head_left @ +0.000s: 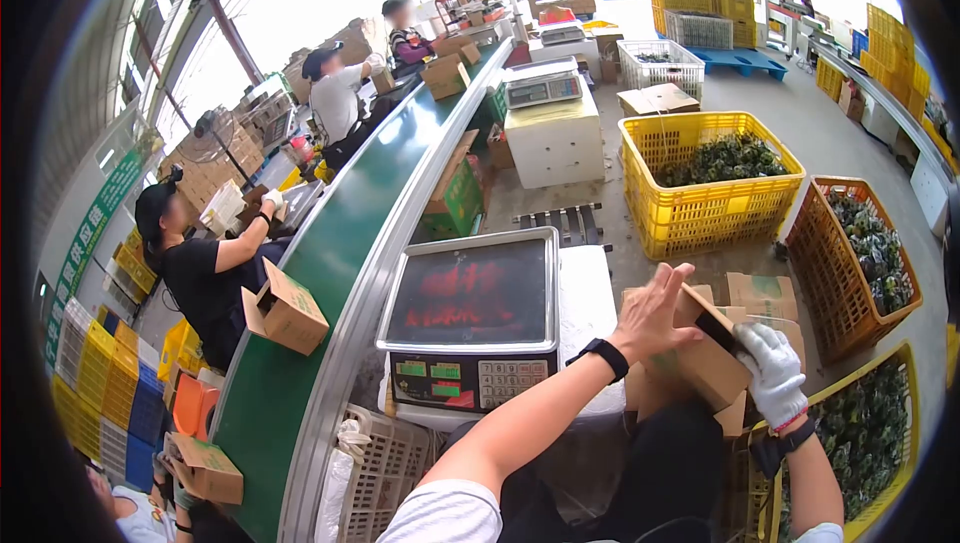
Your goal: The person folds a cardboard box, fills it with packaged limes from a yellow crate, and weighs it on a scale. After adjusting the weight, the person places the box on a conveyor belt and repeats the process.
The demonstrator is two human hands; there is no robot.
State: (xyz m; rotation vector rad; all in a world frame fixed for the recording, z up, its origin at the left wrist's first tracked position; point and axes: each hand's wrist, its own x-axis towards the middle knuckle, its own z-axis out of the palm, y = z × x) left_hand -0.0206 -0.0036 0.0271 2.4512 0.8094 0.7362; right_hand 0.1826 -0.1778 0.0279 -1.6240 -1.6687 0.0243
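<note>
A small cardboard box (712, 368) is tilted in front of me above my lap, its upper side open and dark inside. My left hand (655, 315), bare and with a black wristband, is at the box's left side, fingers stretched out and spread, thumb toward the cardboard. My right hand (772, 368) wears a white glove and grips the box's right edge. Left of my hands, a digital scale (472, 293) with a bare metal pan rests on a white block. Folded cardboard boxes (762, 295) lie just beyond the box.
A green conveyor belt (345, 233) runs along the left, carrying an open carton (287, 308). Yellow crate (700, 213), brown crate (835, 278) and yellow-rimmed crate (912, 413) hold dark, wrapped-looking items. Several people work across the belt, including a person in black (205, 258).
</note>
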